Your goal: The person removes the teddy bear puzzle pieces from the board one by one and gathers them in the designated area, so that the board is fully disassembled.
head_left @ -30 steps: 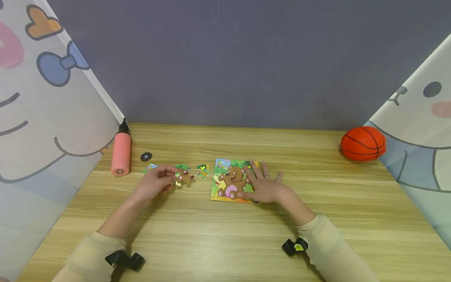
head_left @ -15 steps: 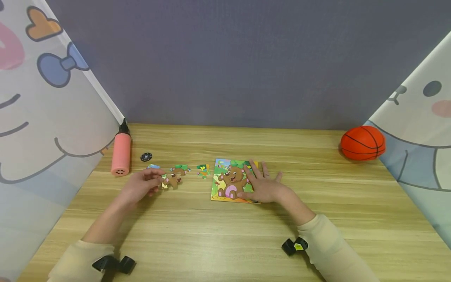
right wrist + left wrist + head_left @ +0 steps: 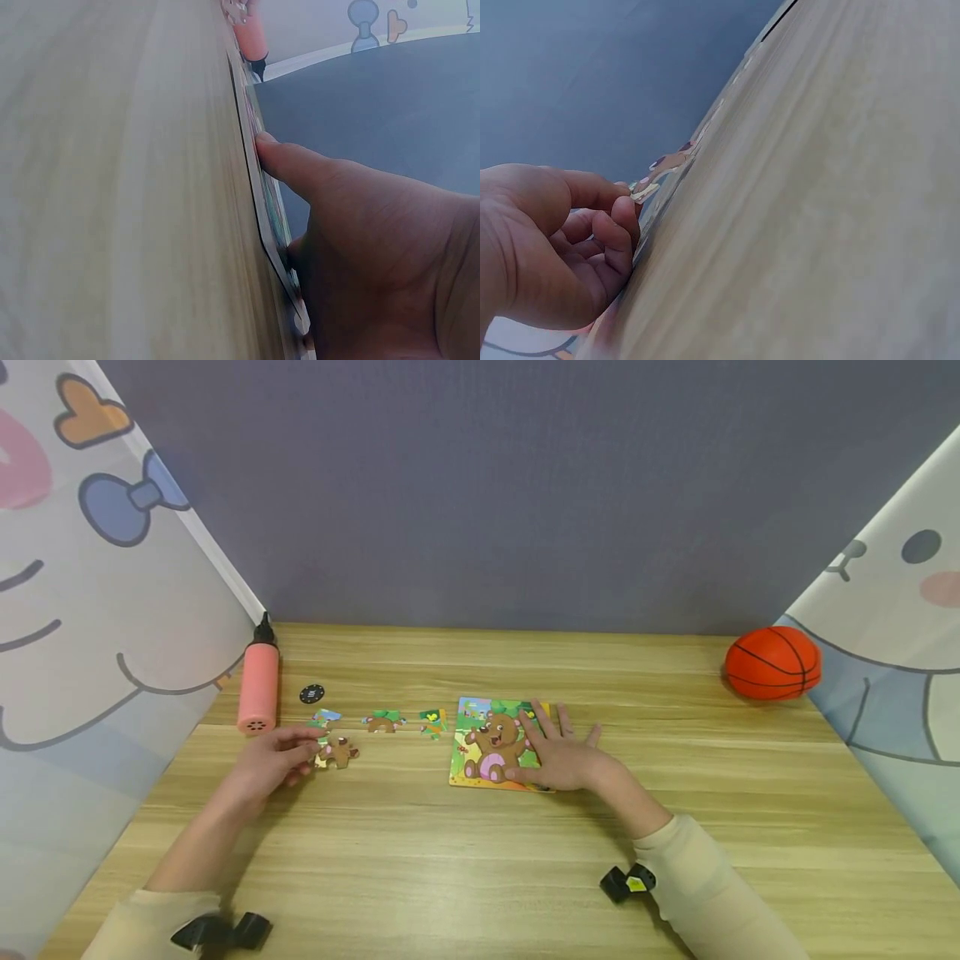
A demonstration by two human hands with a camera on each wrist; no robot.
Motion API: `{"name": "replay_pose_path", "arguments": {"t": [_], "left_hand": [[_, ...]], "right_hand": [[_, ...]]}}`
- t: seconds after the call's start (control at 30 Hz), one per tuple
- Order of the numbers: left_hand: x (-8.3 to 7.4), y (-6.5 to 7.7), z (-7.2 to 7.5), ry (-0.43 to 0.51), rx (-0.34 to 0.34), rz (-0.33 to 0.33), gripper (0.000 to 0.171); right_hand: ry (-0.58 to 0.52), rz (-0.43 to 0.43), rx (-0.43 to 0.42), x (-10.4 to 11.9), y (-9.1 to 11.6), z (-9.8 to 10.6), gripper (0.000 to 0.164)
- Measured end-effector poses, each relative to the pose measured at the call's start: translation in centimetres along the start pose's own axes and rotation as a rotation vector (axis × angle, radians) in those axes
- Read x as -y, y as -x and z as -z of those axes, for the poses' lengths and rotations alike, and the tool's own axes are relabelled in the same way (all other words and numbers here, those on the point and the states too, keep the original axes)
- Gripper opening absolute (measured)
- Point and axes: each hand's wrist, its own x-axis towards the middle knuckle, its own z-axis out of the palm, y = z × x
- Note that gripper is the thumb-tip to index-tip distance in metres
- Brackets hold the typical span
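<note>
My left hand (image 3: 268, 767) pinches a brown bear puzzle piece (image 3: 339, 752) between thumb and forefinger, at the left of the head view. In the left wrist view the same piece (image 3: 667, 166) sticks out past the fingertips, close over the table. Just beyond the fingers lies a blue-and-green puzzle piece (image 3: 324, 717), partly overlapped by the hand. A green piece with a brown arch (image 3: 383, 722) and a small green-and-yellow piece (image 3: 432, 722) lie further right. My right hand (image 3: 562, 760) rests with spread fingers on the right part of a square bear puzzle board (image 3: 468, 752), hiding that side.
A pink hand pump (image 3: 258, 689) with a black nozzle lies at the left, a black round chip (image 3: 312, 693) beside it. A red toy basketball (image 3: 773, 664) sits at the far right. A grey panel (image 3: 480, 502) rises along the back edge of the wooden table (image 3: 465, 868).
My left hand has moved left with the bear piece, away from the brown-arch piece, uncovering the pieces behind. The right hand has stayed on the board.
</note>
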Motion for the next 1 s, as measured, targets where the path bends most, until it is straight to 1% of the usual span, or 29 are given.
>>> {"name": "replay_pose_path", "arguments": {"t": [0.1,0.3,0.57,0.77,1.0], "left_hand": [[0.4,0.2,0.5,-0.007,-0.012,0.002,0.039],[0.7,0.5,1.3,-0.039,-0.028,0.029,0.039],[0.9,0.9,1.7,-0.062,-0.061,0.040,0.040],[1.1,1.0,2.0,-0.098,-0.077,0.048,0.040],[0.9,1.2,1.9,-0.129,-0.099,0.056,0.045]], "right_hand": [[-0.006,0.000,0.002,-0.1,-0.1,-0.1,0.104],[-0.006,0.004,0.000,-0.1,0.0,0.0,0.103],[-0.007,0.004,0.007,-0.1,-0.1,-0.1,0.104],[-0.014,0.009,0.001,-0.2,-0.2,-0.1,0.103],[-0.017,0.015,-0.004,-0.3,-0.2,-0.2,0.102]]}}
